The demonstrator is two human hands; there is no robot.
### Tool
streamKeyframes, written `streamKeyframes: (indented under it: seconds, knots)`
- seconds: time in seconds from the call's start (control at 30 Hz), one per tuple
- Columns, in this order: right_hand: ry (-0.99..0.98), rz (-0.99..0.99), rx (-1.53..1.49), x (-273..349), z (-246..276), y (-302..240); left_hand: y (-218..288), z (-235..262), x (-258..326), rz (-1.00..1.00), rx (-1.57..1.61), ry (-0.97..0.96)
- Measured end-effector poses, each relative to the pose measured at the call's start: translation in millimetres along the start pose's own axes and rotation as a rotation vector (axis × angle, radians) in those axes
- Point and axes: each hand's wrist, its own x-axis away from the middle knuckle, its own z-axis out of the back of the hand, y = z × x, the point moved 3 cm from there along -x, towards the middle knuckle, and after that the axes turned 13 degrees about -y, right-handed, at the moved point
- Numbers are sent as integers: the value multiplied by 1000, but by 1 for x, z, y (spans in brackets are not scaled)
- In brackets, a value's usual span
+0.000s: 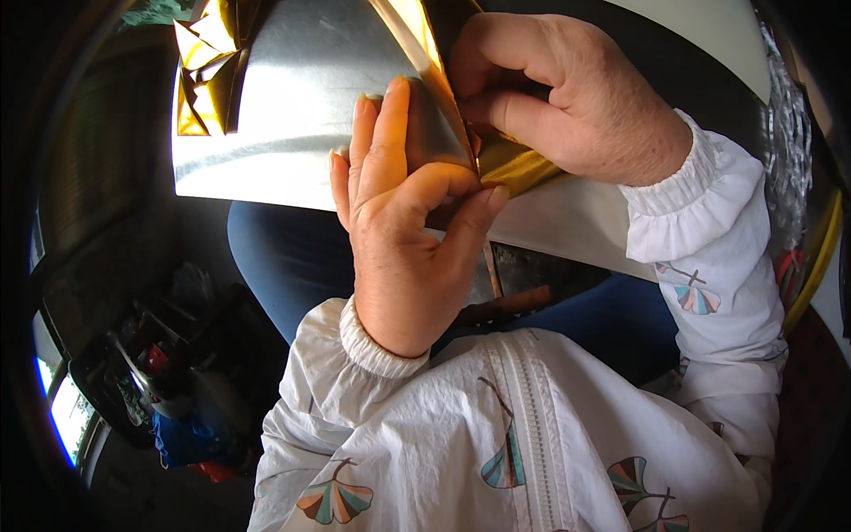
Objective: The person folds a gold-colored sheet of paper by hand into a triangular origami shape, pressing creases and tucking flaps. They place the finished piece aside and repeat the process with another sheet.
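Observation:
A sheet of gold foil paper (pixel 523 168) lies at the edge of a shiny silver board (pixel 292 97), with a fold running up its left side. My left hand (pixel 399 257) pinches the near corner of the paper between thumb and index finger. Its other fingers stretch out over the board. Just beyond, my right hand (pixel 585 97) is closed on the same paper, with curled fingers and the thumb pressed against the foil. Its fingertips are partly in shadow. Folded gold foil pieces (pixel 208 75) sit at the board's far left corner.
The board rests over my knees, in blue trousers (pixel 275 257). Clear crinkled plastic (pixel 787 142) hangs at the right, beside a yellow curved strip (pixel 820 257). Dark clutter with a blue bag (pixel 186 434) stands on the floor at the lower left.

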Motion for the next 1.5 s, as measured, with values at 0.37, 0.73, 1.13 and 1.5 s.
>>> streamKeyframes:
  seconds: [0.37, 0.73, 1.13, 1.5]
  knots:
    - [70, 103, 140, -4, 1, 1, 3, 2, -1, 43, -6, 37]
    - [135, 82, 133, -8, -4, 2, 4, 4, 2, 61, -52, -22]
    - [117, 119, 181, -5, 0, 3, -2, -19, 23, -126, -247, 283]
    - [82, 119, 179, -3, -4, 3, 2, -26, 28, -211, -538, 119]
